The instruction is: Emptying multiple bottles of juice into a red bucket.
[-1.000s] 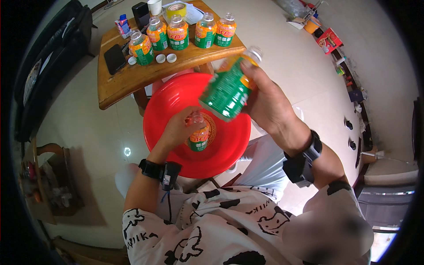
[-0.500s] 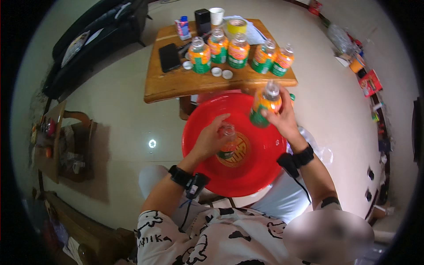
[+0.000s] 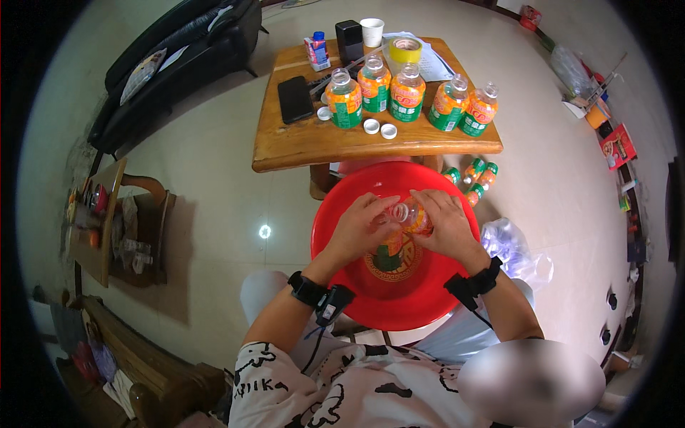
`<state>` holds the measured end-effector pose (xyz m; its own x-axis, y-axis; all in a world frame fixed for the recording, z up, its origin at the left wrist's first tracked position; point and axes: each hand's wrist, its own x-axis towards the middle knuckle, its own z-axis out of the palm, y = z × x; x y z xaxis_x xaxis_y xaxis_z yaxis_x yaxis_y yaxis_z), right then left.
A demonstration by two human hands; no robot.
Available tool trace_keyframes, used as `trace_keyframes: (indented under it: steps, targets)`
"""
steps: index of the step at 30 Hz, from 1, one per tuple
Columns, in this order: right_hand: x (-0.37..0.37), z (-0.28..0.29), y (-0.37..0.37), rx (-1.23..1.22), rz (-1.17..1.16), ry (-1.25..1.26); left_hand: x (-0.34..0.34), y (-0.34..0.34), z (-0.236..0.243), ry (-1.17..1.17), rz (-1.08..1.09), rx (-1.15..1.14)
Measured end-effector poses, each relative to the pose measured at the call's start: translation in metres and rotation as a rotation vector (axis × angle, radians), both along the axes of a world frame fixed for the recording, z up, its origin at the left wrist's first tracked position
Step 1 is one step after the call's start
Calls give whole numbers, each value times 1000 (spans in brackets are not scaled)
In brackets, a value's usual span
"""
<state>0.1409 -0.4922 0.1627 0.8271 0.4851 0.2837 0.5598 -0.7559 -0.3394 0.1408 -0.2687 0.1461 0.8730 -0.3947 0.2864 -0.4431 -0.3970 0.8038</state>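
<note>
Orange-labelled bottle point(image 3: 419, 222), neck seemingly transparent

Free room nearside over red basin point(image 3: 424, 296), held bottles point(image 3: 421, 222) as obstacles beyond.

The basin point(image 3: 399, 317) is red with a gold medallion point(image 3: 409, 265); juice bottles point(image 3: 407, 96) wear orange-and-green labels point(image 3: 347, 107); caps point(image 3: 389, 131) are white, the wooden desk point(image 3: 321, 151) brown, the shirt point(image 3: 342, 396) white with black cartoons.

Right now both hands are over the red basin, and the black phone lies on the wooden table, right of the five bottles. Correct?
One slip: the black phone lies left of the five bottles on the wooden table, per the head view. Left hand and right hand are over the red basin.
</note>
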Motion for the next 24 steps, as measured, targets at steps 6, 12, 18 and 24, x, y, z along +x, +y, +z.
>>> trace_keyframes:
  steps: [6, 12, 18, 24]
  targets:
    - [-1, 4, 6, -17, 26, -23, -2, -4, 9, -164, 63, 115]
    - [0, -13, 1, 88, 0, 190, 2, 3, 10, -147, -11, 163]
    - [2, -23, -14, 651, 87, 885, 8, 10, 9, 144, 121, -51]
    - [-16, -33, -13, 1049, 306, 1466, 26, 19, -9, 73, 242, -209]
